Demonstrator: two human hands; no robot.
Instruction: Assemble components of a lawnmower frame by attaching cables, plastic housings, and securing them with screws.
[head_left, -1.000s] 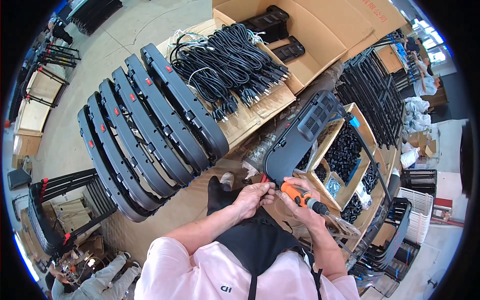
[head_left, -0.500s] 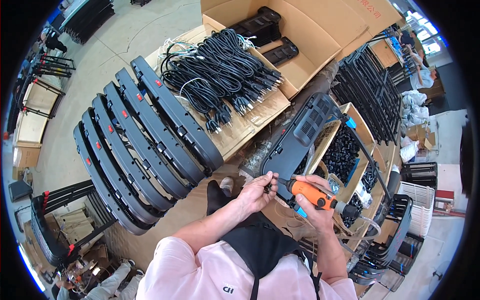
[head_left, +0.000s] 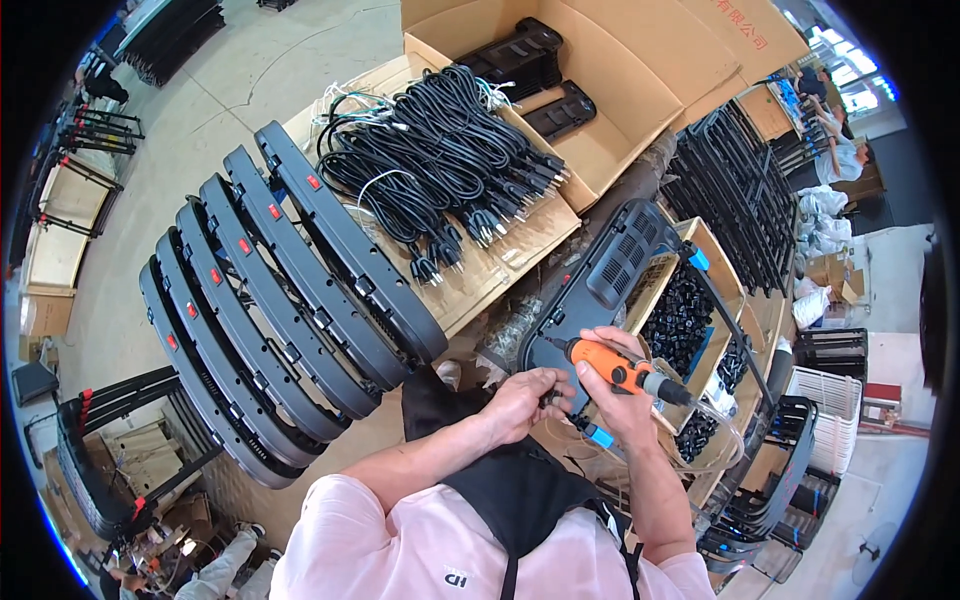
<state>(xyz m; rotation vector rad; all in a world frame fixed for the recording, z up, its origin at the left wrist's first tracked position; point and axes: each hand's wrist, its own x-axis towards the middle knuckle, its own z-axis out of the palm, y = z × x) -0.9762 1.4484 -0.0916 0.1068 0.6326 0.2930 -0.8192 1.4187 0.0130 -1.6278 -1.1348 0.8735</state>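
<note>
My right hand is wrapped round an orange power screwdriver with a dark rear end and a clear hose. Its tip points left, over the flat end of a long black plastic housing with vent slots. My left hand is closed just below the tip, near the housing's close end. Small dark pieces show at its fingertips, too small to name. A black frame with blue clips lies partly beneath my right hand and forearm.
Several curved black housings with red switches stand in a row at left. Black power cords lie on cardboard ahead, beside an open carton. Bins of small black parts stand at right. Two people are farther off.
The screwdriver's tip has moved away from my left fingers, up over the housing. My left hand has drawn slightly down and right.
</note>
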